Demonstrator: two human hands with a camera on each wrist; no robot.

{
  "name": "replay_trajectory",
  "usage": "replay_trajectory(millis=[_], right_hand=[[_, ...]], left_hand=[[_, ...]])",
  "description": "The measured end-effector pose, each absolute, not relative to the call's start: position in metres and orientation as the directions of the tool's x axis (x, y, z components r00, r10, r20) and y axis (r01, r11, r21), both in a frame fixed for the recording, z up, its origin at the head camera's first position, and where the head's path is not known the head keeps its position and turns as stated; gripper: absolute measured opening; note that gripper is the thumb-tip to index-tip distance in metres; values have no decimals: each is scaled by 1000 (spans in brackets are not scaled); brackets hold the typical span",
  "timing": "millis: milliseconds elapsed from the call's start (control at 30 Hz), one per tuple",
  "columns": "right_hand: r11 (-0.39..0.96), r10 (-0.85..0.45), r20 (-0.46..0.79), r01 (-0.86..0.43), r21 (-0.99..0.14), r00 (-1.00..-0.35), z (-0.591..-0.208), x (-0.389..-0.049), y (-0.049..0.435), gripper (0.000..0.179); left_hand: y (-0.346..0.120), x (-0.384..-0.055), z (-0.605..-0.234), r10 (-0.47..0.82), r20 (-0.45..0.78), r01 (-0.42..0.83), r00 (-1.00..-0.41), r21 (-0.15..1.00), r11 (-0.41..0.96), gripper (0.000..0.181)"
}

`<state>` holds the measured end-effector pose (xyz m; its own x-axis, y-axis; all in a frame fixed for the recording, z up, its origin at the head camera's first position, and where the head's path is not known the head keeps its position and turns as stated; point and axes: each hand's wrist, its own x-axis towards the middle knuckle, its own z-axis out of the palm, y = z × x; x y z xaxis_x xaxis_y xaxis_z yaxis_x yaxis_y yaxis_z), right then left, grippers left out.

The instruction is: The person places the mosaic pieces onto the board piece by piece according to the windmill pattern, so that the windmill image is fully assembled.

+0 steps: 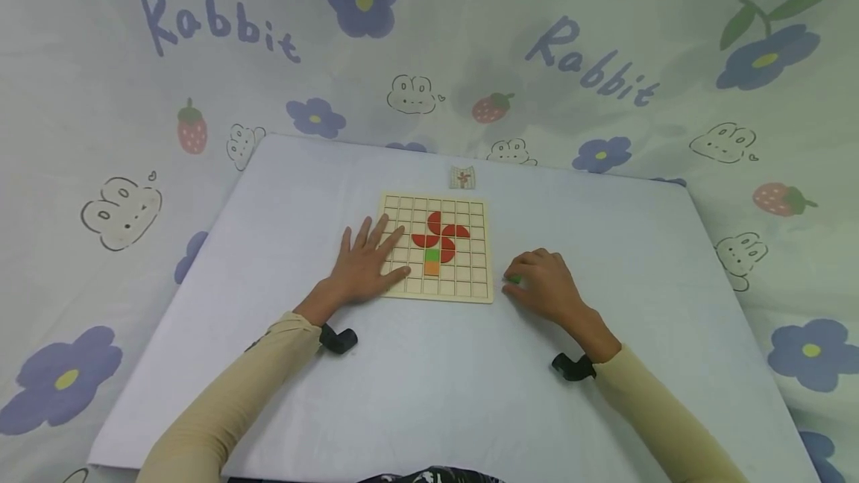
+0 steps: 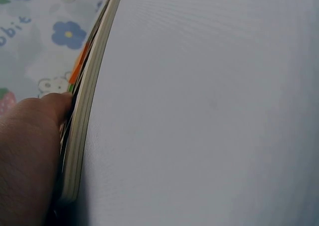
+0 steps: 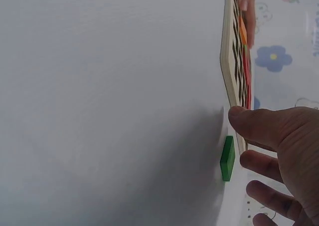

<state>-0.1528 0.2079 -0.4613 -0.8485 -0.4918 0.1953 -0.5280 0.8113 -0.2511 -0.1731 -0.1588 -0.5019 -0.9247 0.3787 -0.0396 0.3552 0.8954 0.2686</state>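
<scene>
A square wooden grid board (image 1: 473, 288) lies on the white table. On it, several red rounded pieces (image 1: 435, 223) form a pinwheel, with a green square tile (image 1: 432, 254) and an orange square tile (image 1: 432, 268) below. My left hand (image 1: 362, 267) rests spread over the board's left side, thumb (image 2: 57, 104) across its near part. Right of the board, my right hand (image 1: 546, 285) is close around a loose green tile (image 3: 228, 159). In the right wrist view, this tile is on the table, just off the fingertips, with thumb and fingers apart.
Behind the board lies a small picture card (image 1: 462, 177) with a pinwheel design. Black wrist-camera mounts (image 1: 338, 340) hang at both wrists. A patterned cloth with rabbits and flowers surrounds the white table (image 1: 416, 386).
</scene>
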Motion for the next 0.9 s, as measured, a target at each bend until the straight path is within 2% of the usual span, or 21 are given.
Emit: replay_trajectory(millis=[633, 900], right_hand=[[840, -465, 199, -501, -207, -863, -462, -154, 217, 9], [818, -532, 248, -567, -94, -810, -460, -162, 210, 4]], left_hand=[[-157, -169, -497, 387, -43, 359, -921, 289, 887, 84], [-157, -170, -496, 380, -54, 354, -923, 266, 897, 84]])
